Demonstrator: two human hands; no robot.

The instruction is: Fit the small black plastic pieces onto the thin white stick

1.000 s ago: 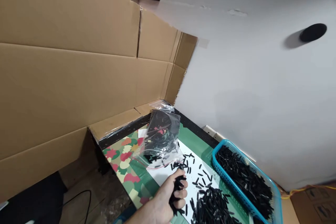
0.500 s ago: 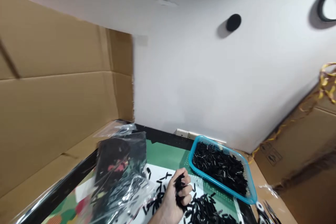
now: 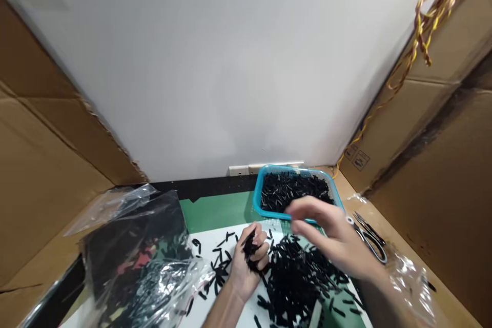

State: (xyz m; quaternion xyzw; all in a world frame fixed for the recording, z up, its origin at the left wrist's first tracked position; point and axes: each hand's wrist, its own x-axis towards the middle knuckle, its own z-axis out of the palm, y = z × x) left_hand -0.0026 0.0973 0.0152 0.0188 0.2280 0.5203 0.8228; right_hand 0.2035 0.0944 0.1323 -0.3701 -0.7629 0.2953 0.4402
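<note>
Clutching black pieces [image 3: 249, 250], likely light and stiff, your left hand [image 3: 242, 272] grips best mid-bundle; beside it, your right hand [image 3: 333, 233] is spread.

The pieces [image 3: 288, 277] are black throughout, some catching whitish glints. The basket [image 3: 259, 202] is bright turquoise blue. Under the loose pieces, the sheet [image 3: 200, 237] is white; the mat [image 3: 223, 209] is plain green. Red, green and cream patches show through the clear, smoky-dark bag [image 3: 132, 246]. The counter [image 3: 207, 186] has a black back edge. The wall [image 3: 230, 72] is pale grey, the cardboard [image 3: 430, 174] brown with dark printed symbols, the cord [image 3: 436, 19] twisted yellow and brown, the sockets [image 3: 239, 170] off-white.
</note>
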